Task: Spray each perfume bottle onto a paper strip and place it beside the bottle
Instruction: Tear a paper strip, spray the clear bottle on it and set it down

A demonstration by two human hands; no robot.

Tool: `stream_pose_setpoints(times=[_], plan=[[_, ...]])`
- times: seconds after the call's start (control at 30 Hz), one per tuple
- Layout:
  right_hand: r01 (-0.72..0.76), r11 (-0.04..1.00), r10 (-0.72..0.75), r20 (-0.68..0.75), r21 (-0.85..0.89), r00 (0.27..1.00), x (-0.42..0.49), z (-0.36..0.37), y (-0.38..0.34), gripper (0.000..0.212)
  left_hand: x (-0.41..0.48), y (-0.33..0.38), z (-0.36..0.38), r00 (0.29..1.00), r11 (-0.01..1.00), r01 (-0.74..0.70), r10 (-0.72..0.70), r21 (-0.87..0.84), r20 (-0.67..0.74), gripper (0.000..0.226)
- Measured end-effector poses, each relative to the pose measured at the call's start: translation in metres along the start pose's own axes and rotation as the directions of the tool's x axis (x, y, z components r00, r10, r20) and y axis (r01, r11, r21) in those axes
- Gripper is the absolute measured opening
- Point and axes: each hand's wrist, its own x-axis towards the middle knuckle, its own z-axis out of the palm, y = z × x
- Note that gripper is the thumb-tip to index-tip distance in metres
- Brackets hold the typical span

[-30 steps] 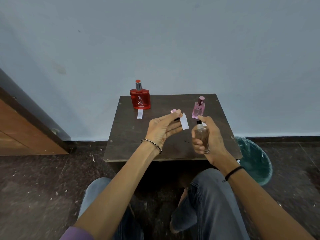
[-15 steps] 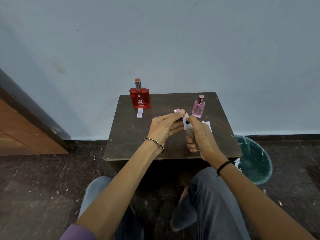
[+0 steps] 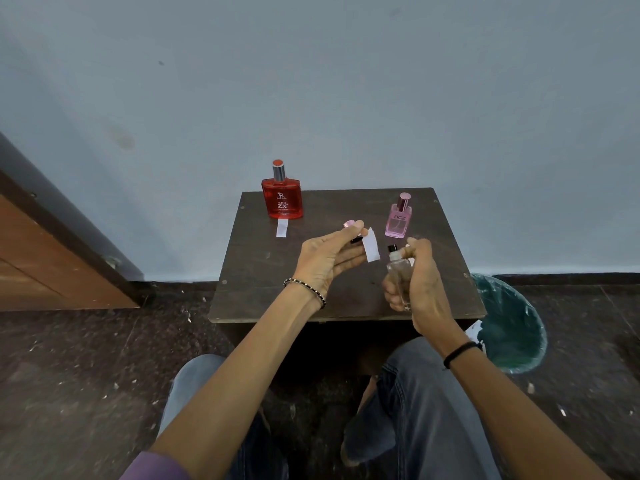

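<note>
The right hand (image 3: 420, 278) is gripping a clear bottle (image 3: 399, 276) above the surface (image 3: 284, 271), while the left hand's (image 3: 329, 254) fingers (image 3: 349, 232) are pinching a paper strip (image 3: 371, 244) beside its nozzle

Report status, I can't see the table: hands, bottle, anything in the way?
Left hand holds paper strip. Right hand grips clear bottle, nozzle toward strip. Nothing between them.

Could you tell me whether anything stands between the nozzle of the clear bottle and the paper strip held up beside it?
Nothing visible does. The right hand holds the clear bottle upright, the left hand holds the paper strip just left of its nozzle, and only open air shows between them above the table.
</note>
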Motion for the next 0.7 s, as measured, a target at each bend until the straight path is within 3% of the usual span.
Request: stream_pose_setpoints(times=[0.17, 0.53, 0.7], plan=[[0.104, 0.988, -0.104, 0.003, -0.116, 0.995, -0.014, 0.006, -0.004, 0.042, -0.002, -0.003, 0.001, 0.999, 1.000, -0.007, 0.008, -0.007, 0.031, 0.021], [0.091, 0.981, -0.112, -0.117, -0.170, 0.987, -0.010, 0.020, -0.013, 0.048, -0.007, -0.011, 0.005, 0.996, 0.990, -0.064, 0.055, 0.128, 0.077, 0.028], [0.129, 0.972, -0.157, -0.140, -0.194, 0.978, -0.009, 0.023, -0.013, 0.039, -0.010, -0.016, 0.005, 0.991, 0.975, -0.114, 0.099, 0.193, 0.085, 0.028]])
